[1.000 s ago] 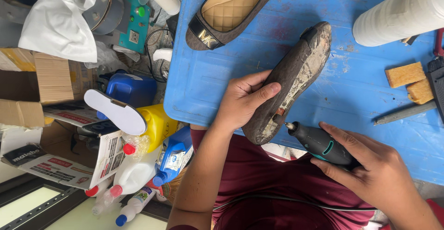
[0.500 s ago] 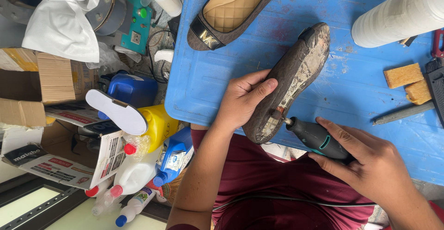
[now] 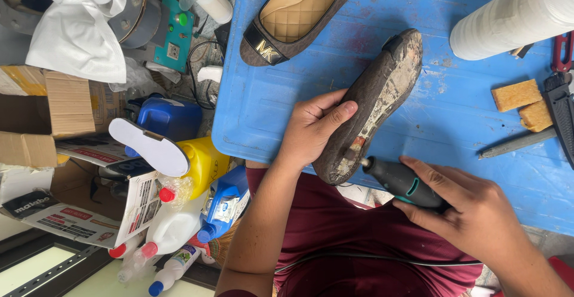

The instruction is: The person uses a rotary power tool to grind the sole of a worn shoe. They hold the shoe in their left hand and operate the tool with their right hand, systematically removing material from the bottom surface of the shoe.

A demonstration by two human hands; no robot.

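Far left, beside the table: white cloth [image 3: 75, 31], brown cardboard boxes [image 3: 57, 103], a white shoe insole [image 3: 149, 147], blue and yellow plastic canisters [image 3: 191, 141], white squeeze bottles with red and blue caps [image 3: 170, 237]. On the blue plastic tabletop [image 3: 466, 153], upper part: brown flat shoe with quilted tan lining [image 3: 299, 16], opening up. Centre: worn brown flat shoe turned sole-up [image 3: 376, 100], toe far on the table, heel over the near edge. Left hand [image 3: 314, 126] wrapped around the side of this shoe, thumb laid on the sole, fingers hidden under. Right hand [image 3: 478, 213] closed firmly around the dark grey and teal rotary tool [image 3: 403, 183], tip touching the heel end of the sole where old glue looks rough. Probably best here: shoe kept steady against the table edge, tip held flat with light pressure, thumb kept away from the tip. Further right: white roll [image 3: 520, 16], two yellow sponge pieces [image 3: 526, 103], metal blade [image 3: 514, 144], black handle [image 3: 559, 112].
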